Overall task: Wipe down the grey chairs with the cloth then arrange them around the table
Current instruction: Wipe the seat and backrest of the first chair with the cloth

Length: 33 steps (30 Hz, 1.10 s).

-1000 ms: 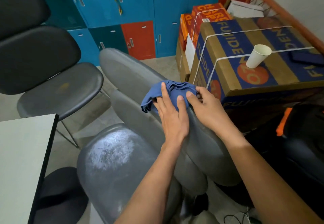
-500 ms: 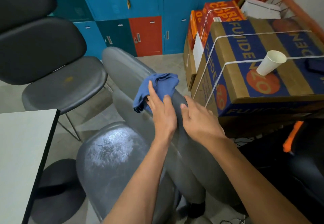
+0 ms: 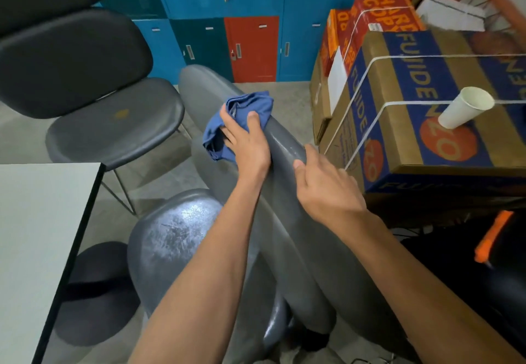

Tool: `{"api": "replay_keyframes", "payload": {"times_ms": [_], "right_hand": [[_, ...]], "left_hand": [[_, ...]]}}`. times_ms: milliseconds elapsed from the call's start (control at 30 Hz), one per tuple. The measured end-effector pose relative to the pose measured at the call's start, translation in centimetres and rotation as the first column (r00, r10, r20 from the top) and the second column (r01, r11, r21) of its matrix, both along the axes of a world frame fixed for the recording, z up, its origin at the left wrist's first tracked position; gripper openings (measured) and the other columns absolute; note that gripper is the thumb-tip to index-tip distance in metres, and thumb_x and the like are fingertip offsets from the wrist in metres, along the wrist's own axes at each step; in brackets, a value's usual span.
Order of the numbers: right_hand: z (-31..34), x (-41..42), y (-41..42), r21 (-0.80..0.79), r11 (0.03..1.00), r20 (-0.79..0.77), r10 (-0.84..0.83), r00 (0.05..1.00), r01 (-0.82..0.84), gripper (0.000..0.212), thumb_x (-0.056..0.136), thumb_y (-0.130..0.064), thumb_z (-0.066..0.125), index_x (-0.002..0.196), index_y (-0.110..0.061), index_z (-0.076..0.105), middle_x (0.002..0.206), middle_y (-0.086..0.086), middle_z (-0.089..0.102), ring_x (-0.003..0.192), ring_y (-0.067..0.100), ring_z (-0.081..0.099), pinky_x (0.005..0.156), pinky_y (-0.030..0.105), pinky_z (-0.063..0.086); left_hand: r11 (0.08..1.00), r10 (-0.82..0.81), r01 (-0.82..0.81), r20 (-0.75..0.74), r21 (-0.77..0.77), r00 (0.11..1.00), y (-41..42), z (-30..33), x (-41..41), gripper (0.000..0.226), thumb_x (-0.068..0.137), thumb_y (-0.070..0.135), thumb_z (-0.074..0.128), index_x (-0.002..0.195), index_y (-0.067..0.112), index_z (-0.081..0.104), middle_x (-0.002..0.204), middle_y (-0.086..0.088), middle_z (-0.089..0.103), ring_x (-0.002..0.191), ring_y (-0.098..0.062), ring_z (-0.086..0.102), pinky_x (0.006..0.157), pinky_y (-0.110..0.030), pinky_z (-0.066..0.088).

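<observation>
Cloth (image 3: pixel 242 119), blue and bunched, is pressed onto the top edge of the nearer grey chair (image 3: pixel 284 193) by the left hand (image 3: pixel 247 141), whose fingers are spread nearly straight over it. That edge is gripped by the curled fingers of the right hand (image 3: pixel 327 190). Two grey chairs are seen, the second (image 3: pixel 113 124) beside the worktop (image 3: pixel 37 235). Both forearms are stretched forward.

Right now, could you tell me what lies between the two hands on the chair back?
In the head view, only a bare stretch of the grey chair's backrest edge separates the left hand from the right hand.

Cloth (image 3: pixel 242 113) on chair back (image 3: pixel 284 147), table (image 3: pixel 37 221) left
</observation>
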State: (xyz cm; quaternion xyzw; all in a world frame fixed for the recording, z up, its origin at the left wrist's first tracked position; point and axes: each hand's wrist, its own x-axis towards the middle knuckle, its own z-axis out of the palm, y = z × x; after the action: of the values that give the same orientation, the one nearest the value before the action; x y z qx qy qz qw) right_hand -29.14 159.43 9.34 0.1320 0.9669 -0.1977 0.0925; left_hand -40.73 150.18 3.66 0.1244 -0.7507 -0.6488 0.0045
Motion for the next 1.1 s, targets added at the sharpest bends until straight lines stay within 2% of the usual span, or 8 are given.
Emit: {"api": "replay_keyframes", "payload": {"times_ms": [200, 433, 533, 633, 767, 867, 1000, 1100], "right_hand": [[-0.3, -1.4, -0.9, 0.054, 0.998, -0.019, 0.012, 1.000, -0.011, 0.050, 0.110, -0.041, 0.023, 0.153, -0.016, 0.025, 0.144, 0.012, 0.049, 0.118, 0.039, 0.058, 0.082, 0.043, 0.038], [-1.3, -2.0, -1.4, 0.220, 0.975, -0.083, 0.026, 0.996, -0.007, 0.052, 0.109, -0.044, 0.022, 0.152, -0.016, 0.027, 0.134, 0.011, 0.056, 0.106, 0.038, 0.064, 0.073, 0.044, 0.039], [-1.9, -2.0, -1.2, 0.331, 0.944, -0.141, 0.051, 0.989, -0.002, 0.049, 0.109, -0.044, 0.027, 0.145, -0.014, 0.040, 0.115, 0.009, 0.064, 0.085, 0.032, 0.070, 0.061, 0.036, 0.034], [-2.4, -1.6, -1.3, 0.502, 0.864, -0.251, 0.101, 0.963, 0.040, 0.046, 0.109, -0.042, 0.034, 0.132, -0.011, 0.057, 0.089, 0.002, 0.066, 0.058, 0.021, 0.065, 0.049, 0.027, 0.026], [-2.8, -1.5, -1.6, 0.508, 0.861, -0.312, 0.150, 0.938, 0.031, 0.051, 0.111, -0.039, 0.026, 0.148, -0.008, 0.046, 0.120, 0.004, 0.065, 0.088, 0.018, 0.069, 0.051, 0.030, 0.040], [-3.4, -1.4, -1.6, 0.538, 0.841, -0.339, 0.286, 0.896, -0.065, 0.051, 0.113, -0.027, 0.025, 0.158, -0.004, 0.027, 0.155, 0.011, 0.045, 0.130, 0.022, 0.056, 0.079, 0.036, 0.059], [-3.9, -1.3, -1.5, 0.584, 0.788, -0.252, 0.402, 0.880, -0.193, 0.055, 0.107, -0.007, 0.028, 0.160, -0.002, 0.014, 0.167, 0.018, 0.015, 0.153, 0.033, 0.023, 0.111, 0.048, 0.044], [-3.8, -1.3, -1.3, 0.601, 0.763, -0.210, 0.437, 0.875, -0.237, 0.060, 0.104, -0.004, 0.029, 0.160, -0.002, 0.011, 0.168, 0.019, 0.007, 0.156, 0.033, 0.013, 0.118, 0.050, 0.035]], "left_hand": [[0.995, -0.087, 0.087, 0.001, 0.047, 0.996, -0.6, -1.7, 5.6, 0.059, 0.111, 0.036, 0.031, 0.164, 0.026, 0.006, 0.171, 0.008, 0.011, 0.155, -0.007, 0.013, 0.118, -0.024, 0.016], [0.992, 0.074, -0.083, 0.102, 0.093, 0.992, -3.4, -1.8, -2.4, 0.057, 0.107, 0.027, 0.037, 0.161, 0.026, 0.018, 0.162, 0.000, 0.036, 0.145, -0.021, 0.037, 0.112, -0.029, 0.029], [0.996, 0.066, -0.066, 0.000, 0.068, 0.998, -3.2, -0.9, -4.1, 0.055, 0.103, 0.024, 0.037, 0.156, 0.033, 0.025, 0.158, 0.002, 0.040, 0.137, -0.019, 0.045, 0.101, -0.030, 0.033], [0.996, -0.085, 0.082, -0.171, -0.027, 0.982, -2.1, -2.4, 1.0, 0.047, 0.097, 0.028, 0.037, 0.137, 0.053, 0.035, 0.146, 0.007, 0.048, 0.128, -0.015, 0.050, 0.100, -0.031, 0.038], [0.978, -0.205, 0.194, -0.239, -0.069, 0.949, -3.4, -5.7, 3.7, 0.048, 0.093, 0.032, 0.034, 0.135, 0.054, 0.035, 0.143, 0.008, 0.048, 0.128, -0.016, 0.052, 0.106, -0.037, 0.043], [0.994, -0.107, 0.102, -0.151, -0.040, 0.983, -4.6, -5.2, -0.9, 0.052, 0.096, 0.024, 0.033, 0.143, 0.046, 0.035, 0.150, 0.007, 0.045, 0.132, -0.014, 0.048, 0.112, -0.041, 0.040], [1.000, -0.004, 0.004, -0.163, -0.001, 0.987, -5.1, -2.9, -5.4, 0.053, 0.096, 0.022, 0.034, 0.144, 0.043, 0.037, 0.154, 0.005, 0.040, 0.137, -0.015, 0.042, 0.113, -0.037, 0.035], [0.980, -0.195, 0.176, -0.302, -0.088, 0.933, -3.9, -4.1, -0.7, 0.050, 0.092, 0.025, 0.035, 0.138, 0.045, 0.042, 0.147, 0.009, 0.043, 0.136, -0.017, 0.045, 0.114, -0.045, 0.038]]}}
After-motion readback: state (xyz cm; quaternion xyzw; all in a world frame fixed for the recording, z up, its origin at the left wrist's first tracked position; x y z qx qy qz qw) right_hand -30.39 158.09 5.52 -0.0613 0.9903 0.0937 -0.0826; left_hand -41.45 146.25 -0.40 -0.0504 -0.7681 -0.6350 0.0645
